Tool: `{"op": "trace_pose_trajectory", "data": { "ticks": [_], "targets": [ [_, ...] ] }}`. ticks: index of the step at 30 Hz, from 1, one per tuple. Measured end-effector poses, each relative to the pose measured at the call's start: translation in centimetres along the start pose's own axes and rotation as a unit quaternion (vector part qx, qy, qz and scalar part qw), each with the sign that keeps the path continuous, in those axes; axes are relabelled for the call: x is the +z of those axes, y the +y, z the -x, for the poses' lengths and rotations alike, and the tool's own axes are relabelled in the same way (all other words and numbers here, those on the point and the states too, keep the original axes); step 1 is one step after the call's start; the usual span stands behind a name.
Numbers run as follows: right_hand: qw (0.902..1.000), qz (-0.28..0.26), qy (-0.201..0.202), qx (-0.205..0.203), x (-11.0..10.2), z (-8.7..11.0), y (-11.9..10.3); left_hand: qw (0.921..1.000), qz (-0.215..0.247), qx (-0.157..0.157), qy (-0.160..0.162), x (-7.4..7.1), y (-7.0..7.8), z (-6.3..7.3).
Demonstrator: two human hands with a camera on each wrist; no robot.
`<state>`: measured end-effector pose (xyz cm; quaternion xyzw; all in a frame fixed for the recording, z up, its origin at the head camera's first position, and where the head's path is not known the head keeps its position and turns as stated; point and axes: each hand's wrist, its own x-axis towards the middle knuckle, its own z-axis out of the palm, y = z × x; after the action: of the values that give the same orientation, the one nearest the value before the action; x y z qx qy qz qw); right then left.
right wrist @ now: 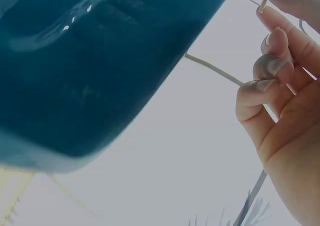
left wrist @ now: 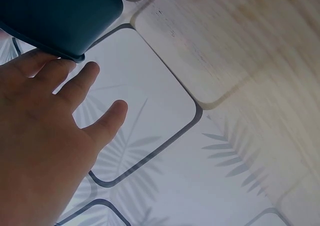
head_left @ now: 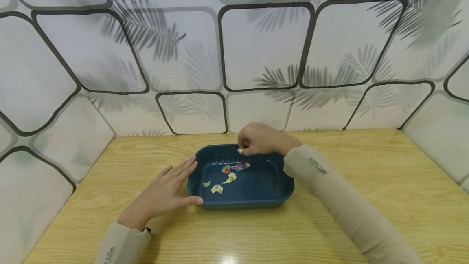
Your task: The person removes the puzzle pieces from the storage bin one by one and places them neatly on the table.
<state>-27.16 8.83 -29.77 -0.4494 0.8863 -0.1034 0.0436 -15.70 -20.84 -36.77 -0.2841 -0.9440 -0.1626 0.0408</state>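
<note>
A dark blue rectangular basin (head_left: 264,186) with rounded corners stands on the table. My left hand (head_left: 166,190) rests on its left rim with fingers spread; in the left wrist view the fingertips meet the edge of the basin (left wrist: 60,16). Over the basin's far side, my right hand (head_left: 261,138) pinches a small pale flat piece (head_left: 240,150) between thumb and index finger. The same piece (right wrist: 262,4) shows edge-on in the right wrist view, the other fingers curled. Inside the basin lie several small irregular cut-outs, among them a purple one (head_left: 239,167), a red-and-green one (head_left: 226,169) and a yellowish one (head_left: 230,178).
Also in the basin, a pale cut-out (head_left: 216,189) and a small greenish one (head_left: 207,183) lie toward the left. The wood-grain table (head_left: 366,174) meets a wall (head_left: 264,52) patterned with leaves and rounded outlines just behind the basin.
</note>
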Motion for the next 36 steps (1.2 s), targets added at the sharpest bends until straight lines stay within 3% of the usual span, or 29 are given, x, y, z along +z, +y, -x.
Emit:
{"op": "trace_pose_trajectory", "data": {
  "ticks": [36],
  "targets": [
    [0.9982, -0.011, 0.058, 0.012, -0.1, 6.3, 3.2, 1.0000, -0.001, 0.004, -0.001, 0.0, 0.0, 0.1]
  ]
}}
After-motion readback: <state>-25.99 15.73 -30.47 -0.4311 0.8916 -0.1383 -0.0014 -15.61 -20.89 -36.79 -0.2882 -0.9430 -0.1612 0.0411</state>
